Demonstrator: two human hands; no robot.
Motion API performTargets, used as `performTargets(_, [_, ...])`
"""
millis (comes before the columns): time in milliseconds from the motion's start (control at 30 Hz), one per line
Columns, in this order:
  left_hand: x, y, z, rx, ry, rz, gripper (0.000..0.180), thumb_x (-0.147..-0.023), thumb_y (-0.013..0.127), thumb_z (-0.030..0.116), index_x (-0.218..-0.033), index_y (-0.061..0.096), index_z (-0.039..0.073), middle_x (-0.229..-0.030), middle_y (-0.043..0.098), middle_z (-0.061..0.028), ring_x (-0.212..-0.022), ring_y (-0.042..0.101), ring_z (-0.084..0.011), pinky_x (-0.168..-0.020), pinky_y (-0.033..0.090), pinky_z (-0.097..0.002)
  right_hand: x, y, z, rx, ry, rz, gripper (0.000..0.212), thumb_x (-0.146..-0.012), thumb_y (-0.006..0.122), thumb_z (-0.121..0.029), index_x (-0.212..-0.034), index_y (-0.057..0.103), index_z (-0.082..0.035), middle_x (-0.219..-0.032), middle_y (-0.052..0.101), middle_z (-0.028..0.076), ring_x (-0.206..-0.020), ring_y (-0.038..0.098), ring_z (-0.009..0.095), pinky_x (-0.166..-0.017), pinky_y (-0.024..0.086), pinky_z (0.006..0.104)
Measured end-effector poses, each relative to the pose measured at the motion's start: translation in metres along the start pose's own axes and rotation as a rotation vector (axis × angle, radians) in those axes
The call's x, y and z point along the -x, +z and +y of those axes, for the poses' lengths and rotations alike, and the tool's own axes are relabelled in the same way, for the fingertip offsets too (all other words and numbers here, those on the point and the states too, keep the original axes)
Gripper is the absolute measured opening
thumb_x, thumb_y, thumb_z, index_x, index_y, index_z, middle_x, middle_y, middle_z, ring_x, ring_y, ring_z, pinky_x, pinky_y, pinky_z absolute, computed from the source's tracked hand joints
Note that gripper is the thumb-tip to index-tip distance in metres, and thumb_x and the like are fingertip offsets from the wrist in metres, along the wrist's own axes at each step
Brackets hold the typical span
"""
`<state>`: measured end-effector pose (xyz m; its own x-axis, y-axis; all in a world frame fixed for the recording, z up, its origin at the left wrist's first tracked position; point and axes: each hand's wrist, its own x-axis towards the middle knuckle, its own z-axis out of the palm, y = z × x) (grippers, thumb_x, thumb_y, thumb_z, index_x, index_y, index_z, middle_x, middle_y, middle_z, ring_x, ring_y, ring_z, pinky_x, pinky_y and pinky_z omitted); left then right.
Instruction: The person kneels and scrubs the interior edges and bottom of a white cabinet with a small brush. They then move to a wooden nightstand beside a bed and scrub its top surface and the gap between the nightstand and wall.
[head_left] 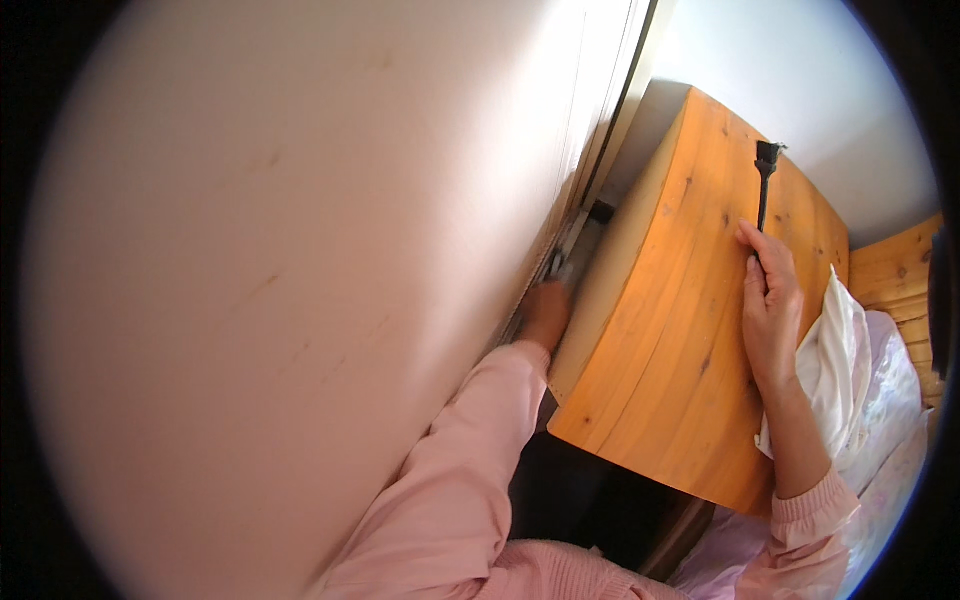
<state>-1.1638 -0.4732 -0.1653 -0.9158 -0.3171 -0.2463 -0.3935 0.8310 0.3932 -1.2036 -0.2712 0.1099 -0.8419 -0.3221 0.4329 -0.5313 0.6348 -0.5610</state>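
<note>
Black brush (765, 180) at two o'clock, right hand's (772, 310) fingers pinching handle; hold bristles clear of wooden tabletop (680, 330). Left hand (547, 312), tabletop's nine o'clock: blurred, finger state cannot tell; move gently.

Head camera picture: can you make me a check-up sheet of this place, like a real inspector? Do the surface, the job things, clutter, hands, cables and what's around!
Surface: orange-brown wooden top with dark knots.
Job's things: black brush, its bristle end pointing away from the person, bits at the tip.
Clutter: crumpled white cloth beside the wooden top, on the right.
Right hand: holds the brush by its handle, over the wooden top.
Left hand: down in the narrow gap left of the wooden top; too blurred to tell whether it holds anything.
Cables: nothing seen.
Surroundings: large pale surface with brownish marks on the left; pale wall behind.
</note>
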Motion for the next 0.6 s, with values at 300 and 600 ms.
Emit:
performTargets(300, [0.012,-0.059,0.037,0.28,0.128,0.286,0.036,-0.087,0.043,0.005,-0.122,0.052,0.006,-0.093,0.061,-0.028,-0.085,0.061,-0.0415,-0.07,0.049,-0.0488,0.001,-0.004,0.004,-0.014,-0.009,0.004,0.029,-0.085,0.045,0.008,-0.111,0.058,0.001,-0.1,0.061,0.013,-0.095,0.056,0.025,-0.086,0.044,0.0303])
performTargets(600, [-0.045,-0.048,0.058,0.356,0.188,0.358,0.044,-0.088,0.049,0.006,-0.132,0.044,0.012,-0.099,0.059,-0.023,-0.091,0.06,-0.0391,-0.074,0.049,-0.0446,0.0,-0.002,0.004,-0.006,0.006,0.01,0.03,-0.085,0.044,0.009,-0.11,0.059,0.001,-0.099,0.061,0.013,-0.096,0.056,0.025,-0.086,0.044,0.0301])
